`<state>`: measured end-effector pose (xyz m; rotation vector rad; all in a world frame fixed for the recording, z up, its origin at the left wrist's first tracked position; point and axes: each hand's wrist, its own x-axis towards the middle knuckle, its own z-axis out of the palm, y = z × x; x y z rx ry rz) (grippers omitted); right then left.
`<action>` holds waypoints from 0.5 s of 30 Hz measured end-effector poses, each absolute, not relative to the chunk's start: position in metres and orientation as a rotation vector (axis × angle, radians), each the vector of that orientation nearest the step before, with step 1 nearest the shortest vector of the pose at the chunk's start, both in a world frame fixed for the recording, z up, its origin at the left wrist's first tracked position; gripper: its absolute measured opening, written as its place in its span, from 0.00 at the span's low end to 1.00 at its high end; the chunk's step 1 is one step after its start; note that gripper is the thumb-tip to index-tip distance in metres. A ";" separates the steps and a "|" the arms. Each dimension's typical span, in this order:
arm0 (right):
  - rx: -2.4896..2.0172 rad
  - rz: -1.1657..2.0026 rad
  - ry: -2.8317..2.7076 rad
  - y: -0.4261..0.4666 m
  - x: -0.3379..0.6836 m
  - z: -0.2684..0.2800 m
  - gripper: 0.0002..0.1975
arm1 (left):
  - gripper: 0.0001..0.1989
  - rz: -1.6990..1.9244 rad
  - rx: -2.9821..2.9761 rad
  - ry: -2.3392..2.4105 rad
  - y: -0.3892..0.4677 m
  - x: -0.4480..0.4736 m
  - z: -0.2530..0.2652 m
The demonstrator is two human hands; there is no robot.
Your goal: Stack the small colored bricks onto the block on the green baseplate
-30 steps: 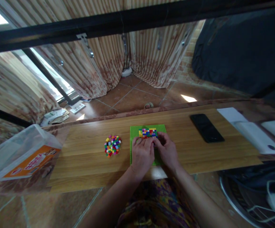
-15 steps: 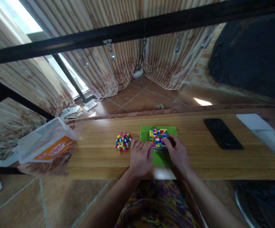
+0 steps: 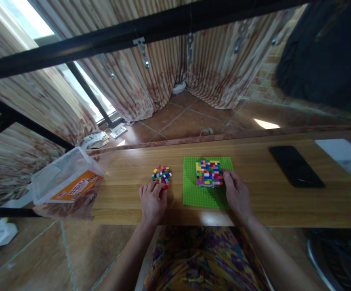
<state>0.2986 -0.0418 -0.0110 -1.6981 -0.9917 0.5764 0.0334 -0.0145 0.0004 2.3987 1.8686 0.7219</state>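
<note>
A block built from many-coloured toy bricks (image 3: 208, 173) stands on a green studded baseplate (image 3: 190, 194). At its right side is my right hand (image 3: 237, 192), closed, with thumb and fingers gripping the block's right edge. My left hand (image 3: 152, 202) is at the near edge of a pile of small loose toy bricks (image 3: 162, 174), left of the baseplate. Its fingers are bent and drawn together, the tips among the nearest bricks. Whether a brick is between them is hidden.
A black phone (image 3: 296, 166) and white paper (image 3: 341, 151) lie on the right of the wooden table (image 3: 127, 169). A clear plastic box (image 3: 66, 178) with an orange label stands at the left end. A dark metal bar (image 3: 102, 42) crosses above the far side.
My left hand has left the brick block and moved left to the loose pile. The right hand stays at the block's right side. The whole view has shifted slightly.
</note>
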 end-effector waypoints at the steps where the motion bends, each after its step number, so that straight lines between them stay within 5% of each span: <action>1: -1.698 0.577 -0.996 -0.042 0.299 -0.011 0.27 | 0.06 0.721 2.400 1.875 -0.014 0.035 0.001; 15: -1.680 0.570 -1.017 -0.043 0.298 -0.012 0.27 | 0.05 0.741 2.434 1.836 -0.011 0.041 0.002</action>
